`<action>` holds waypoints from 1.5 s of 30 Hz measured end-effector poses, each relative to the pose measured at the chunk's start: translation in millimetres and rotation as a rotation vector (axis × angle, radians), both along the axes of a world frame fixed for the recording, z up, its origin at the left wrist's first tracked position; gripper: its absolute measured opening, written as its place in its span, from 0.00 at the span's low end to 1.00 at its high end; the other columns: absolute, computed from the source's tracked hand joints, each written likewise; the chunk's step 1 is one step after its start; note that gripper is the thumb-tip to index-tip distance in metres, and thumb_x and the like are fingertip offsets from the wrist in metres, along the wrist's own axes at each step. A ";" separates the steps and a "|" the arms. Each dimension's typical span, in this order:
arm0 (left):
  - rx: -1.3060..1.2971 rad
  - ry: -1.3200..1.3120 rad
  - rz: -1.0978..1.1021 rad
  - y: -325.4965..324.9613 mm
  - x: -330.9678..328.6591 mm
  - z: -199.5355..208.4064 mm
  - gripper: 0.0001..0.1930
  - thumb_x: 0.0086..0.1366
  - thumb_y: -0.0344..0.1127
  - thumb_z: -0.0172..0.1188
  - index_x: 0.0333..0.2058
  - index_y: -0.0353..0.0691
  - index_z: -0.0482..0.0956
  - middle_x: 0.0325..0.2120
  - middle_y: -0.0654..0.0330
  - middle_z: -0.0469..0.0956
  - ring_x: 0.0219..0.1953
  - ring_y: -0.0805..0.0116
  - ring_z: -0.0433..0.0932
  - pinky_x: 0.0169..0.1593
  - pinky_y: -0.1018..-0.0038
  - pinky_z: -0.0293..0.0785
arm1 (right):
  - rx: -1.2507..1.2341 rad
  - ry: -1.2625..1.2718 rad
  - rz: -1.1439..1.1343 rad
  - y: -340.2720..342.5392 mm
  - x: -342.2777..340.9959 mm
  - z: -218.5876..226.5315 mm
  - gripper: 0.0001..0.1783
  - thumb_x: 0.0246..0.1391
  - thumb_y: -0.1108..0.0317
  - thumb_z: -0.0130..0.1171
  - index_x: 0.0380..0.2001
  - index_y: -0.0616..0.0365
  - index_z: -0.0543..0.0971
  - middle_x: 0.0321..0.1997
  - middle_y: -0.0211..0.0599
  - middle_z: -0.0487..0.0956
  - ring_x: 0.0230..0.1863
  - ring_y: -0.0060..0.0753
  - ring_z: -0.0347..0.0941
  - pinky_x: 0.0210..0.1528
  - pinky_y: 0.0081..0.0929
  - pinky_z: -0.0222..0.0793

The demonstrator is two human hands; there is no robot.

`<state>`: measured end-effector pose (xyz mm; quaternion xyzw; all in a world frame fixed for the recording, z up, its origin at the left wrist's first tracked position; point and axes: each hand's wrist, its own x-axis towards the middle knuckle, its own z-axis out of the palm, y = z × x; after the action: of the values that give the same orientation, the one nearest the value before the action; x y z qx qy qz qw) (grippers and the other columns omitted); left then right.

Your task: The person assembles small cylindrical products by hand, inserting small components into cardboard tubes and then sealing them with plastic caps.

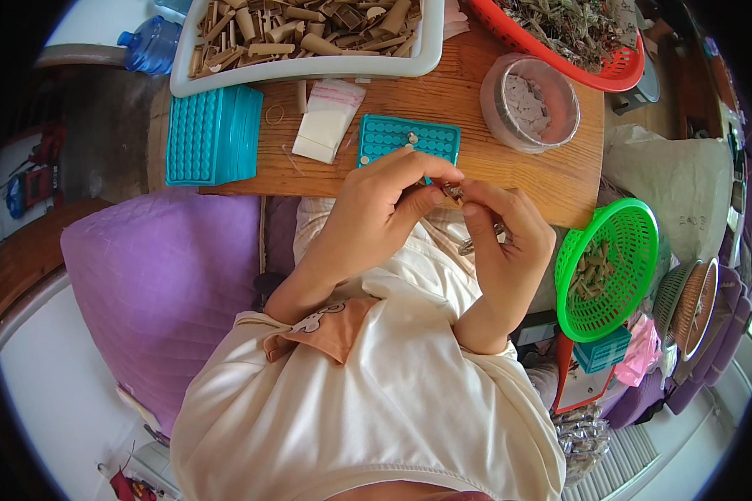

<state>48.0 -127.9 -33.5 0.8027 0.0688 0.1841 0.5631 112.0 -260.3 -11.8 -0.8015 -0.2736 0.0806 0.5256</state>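
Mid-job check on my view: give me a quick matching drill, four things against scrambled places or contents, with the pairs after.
Things
1. Green basket
2. Small shiny piece
3. Round clear tub
4. White bin

Places or contents
A. At the table's far edge, heaped with brown pieces
B. Between the left hand and the right hand
C. Holding small white pieces
D. To the right of the right forearm

Pairs: 1-D, 2-B, 3-C, 4-A
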 end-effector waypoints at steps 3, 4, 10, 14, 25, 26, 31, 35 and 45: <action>-0.020 -0.009 0.007 0.0 -1.2 -3.1 0.08 0.52 0.24 0.54 0.33 0.37 0.72 0.23 0.59 0.73 0.24 0.69 0.73 0.29 0.77 0.68 | 0.007 0.068 0.041 -0.5 0.5 -2.8 0.07 0.40 0.84 0.54 0.27 0.67 0.75 0.23 0.33 0.74 0.23 0.17 0.67 0.25 0.11 0.63; -0.080 -0.013 0.022 -0.9 -2.1 -5.5 0.07 0.53 0.24 0.53 0.33 0.37 0.72 0.22 0.59 0.72 0.22 0.71 0.72 0.27 0.78 0.67 | 0.056 0.073 0.027 0.5 0.5 -6.0 0.07 0.39 0.82 0.56 0.27 0.64 0.75 0.22 0.34 0.74 0.21 0.20 0.68 0.21 0.14 0.62; -0.375 0.052 0.126 -8.0 -3.4 -1.5 0.03 0.56 0.26 0.51 0.31 0.36 0.71 0.19 0.62 0.69 0.17 0.79 0.69 0.20 0.83 0.63 | 0.108 0.142 0.010 4.9 -0.9 -14.6 0.07 0.39 0.80 0.57 0.26 0.62 0.76 0.21 0.35 0.74 0.18 0.22 0.68 0.19 0.16 0.63; -0.531 -0.030 0.165 -7.7 -4.4 -6.6 0.03 0.59 0.28 0.49 0.32 0.35 0.68 0.20 0.64 0.68 0.18 0.81 0.69 0.18 0.86 0.61 | 0.144 0.253 0.031 6.9 -3.4 -20.1 0.05 0.41 0.80 0.56 0.26 0.64 0.75 0.22 0.35 0.74 0.19 0.21 0.69 0.20 0.16 0.64; -0.768 -0.123 0.145 0.2 -6.6 -5.3 0.07 0.59 0.32 0.51 0.34 0.37 0.67 0.20 0.68 0.66 0.17 0.87 0.62 0.17 0.90 0.54 | 0.265 0.323 0.033 13.7 -12.9 -22.0 0.03 0.43 0.80 0.55 0.26 0.65 0.73 0.23 0.35 0.74 0.21 0.20 0.69 0.23 0.15 0.65; -0.835 -0.120 0.115 1.2 -7.5 -5.3 0.07 0.58 0.32 0.52 0.35 0.37 0.67 0.21 0.69 0.66 0.17 0.88 0.60 0.18 0.90 0.53 | 0.273 0.281 0.022 13.8 -13.0 -20.8 0.03 0.43 0.80 0.55 0.25 0.65 0.74 0.23 0.35 0.74 0.21 0.20 0.69 0.23 0.15 0.65; -0.735 -0.190 0.088 0.7 -7.6 -8.4 0.10 0.54 0.28 0.57 0.35 0.36 0.67 0.23 0.68 0.67 0.19 0.88 0.59 0.21 0.91 0.53 | 0.278 0.227 0.019 11.9 -14.5 -18.8 0.04 0.42 0.81 0.56 0.25 0.64 0.74 0.23 0.35 0.73 0.20 0.19 0.67 0.21 0.14 0.63; -0.659 -0.232 0.133 1.6 -7.2 -9.5 0.12 0.52 0.25 0.58 0.35 0.35 0.67 0.28 0.64 0.69 0.23 0.86 0.62 0.26 0.89 0.59 | 0.275 0.159 0.008 11.1 -16.2 -17.5 0.04 0.42 0.81 0.56 0.25 0.64 0.74 0.22 0.34 0.73 0.19 0.17 0.65 0.20 0.13 0.60; -0.703 -0.330 0.042 -3.3 -6.1 -8.1 0.09 0.53 0.22 0.54 0.34 0.35 0.67 0.32 0.58 0.69 0.30 0.79 0.67 0.35 0.84 0.64 | 0.309 0.262 0.002 13.9 -13.0 -11.6 0.03 0.44 0.80 0.54 0.26 0.66 0.73 0.23 0.32 0.72 0.19 0.16 0.65 0.21 0.12 0.61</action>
<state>41.8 -131.2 -41.6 0.5187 0.0527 0.2877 0.8034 99.1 -246.5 -23.4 -0.6936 -0.2130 0.1416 0.6735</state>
